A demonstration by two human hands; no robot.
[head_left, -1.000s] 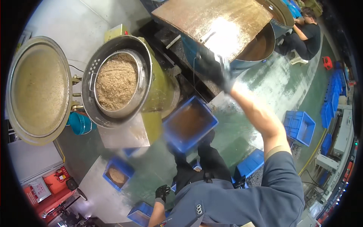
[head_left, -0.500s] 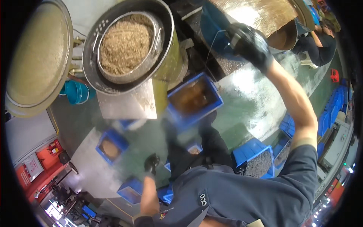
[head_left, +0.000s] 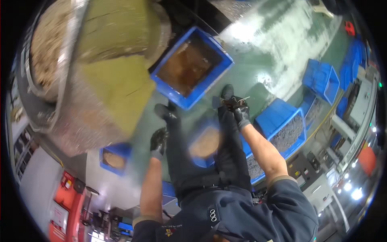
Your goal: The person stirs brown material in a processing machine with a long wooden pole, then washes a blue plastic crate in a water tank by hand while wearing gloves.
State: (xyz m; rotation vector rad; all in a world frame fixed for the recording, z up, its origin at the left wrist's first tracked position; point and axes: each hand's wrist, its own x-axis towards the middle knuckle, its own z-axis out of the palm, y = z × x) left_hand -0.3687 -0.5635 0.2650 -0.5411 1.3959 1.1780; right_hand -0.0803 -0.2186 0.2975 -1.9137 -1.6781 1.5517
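Blue and seemingly unemptied, the crate (head_left: pixel 171 95) held brown, wet-looking contents (head_left: pixel 189 64). Below its right corner, the right hand (head_left: pixel 242 114) held a tool (head_left: pixel 230 103) in closed fingers; below its left, the left hand (head_left: pixel 159 140) hung half-open, apparently empty. Left of it, tan granules (head_left: pixel 50 44) already lay heaped.

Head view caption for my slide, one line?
Gloved right hand holding a small tool, gloved left hand hanging, near blue bins on a green floor.
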